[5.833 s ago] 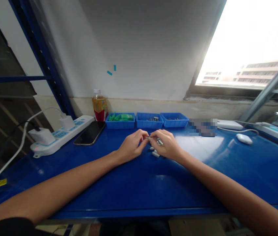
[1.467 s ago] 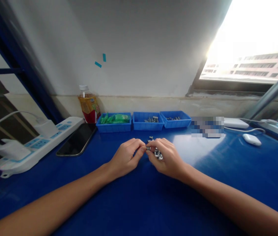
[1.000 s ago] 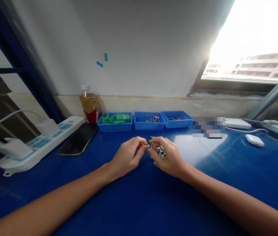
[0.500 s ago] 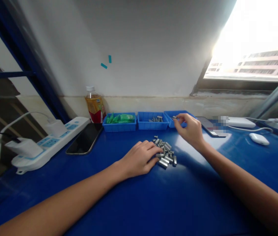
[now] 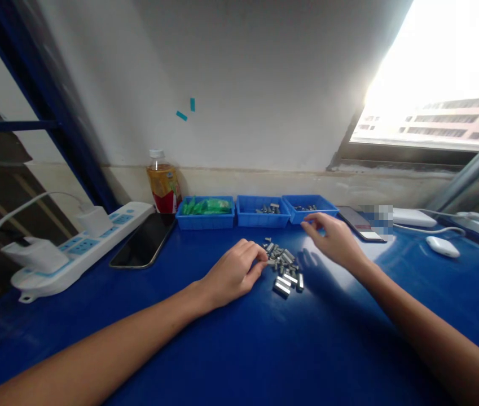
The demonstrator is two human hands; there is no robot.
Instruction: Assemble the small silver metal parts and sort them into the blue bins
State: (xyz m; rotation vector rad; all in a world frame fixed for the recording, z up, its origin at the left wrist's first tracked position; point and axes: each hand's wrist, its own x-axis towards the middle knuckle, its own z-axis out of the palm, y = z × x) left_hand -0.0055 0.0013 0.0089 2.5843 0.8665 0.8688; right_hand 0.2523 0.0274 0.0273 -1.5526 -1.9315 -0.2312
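A small pile of short silver metal parts (image 5: 284,267) lies on the blue table (image 5: 231,349). My left hand (image 5: 234,273) rests on the table at the pile's left edge, its fingers curled and pinched on one of the parts. My right hand (image 5: 333,241) hovers just right of the pile and in front of the right blue bin (image 5: 309,207), fingers apart and holding nothing. Three blue bins stand in a row at the back: the left bin (image 5: 205,213) holds green pieces, the middle bin (image 5: 262,210) and the right one hold small metal parts.
A drink bottle (image 5: 162,181) stands left of the bins. A black phone (image 5: 143,241) and a white power strip (image 5: 74,248) with plugged chargers lie on the left. A second phone (image 5: 355,223), a white box and a white mouse (image 5: 443,246) are on the right.
Both hands were pinched together over the parts. My right hand then reached to the right bin with a part and has now drawn back empty. My left hand dropped to the pile.
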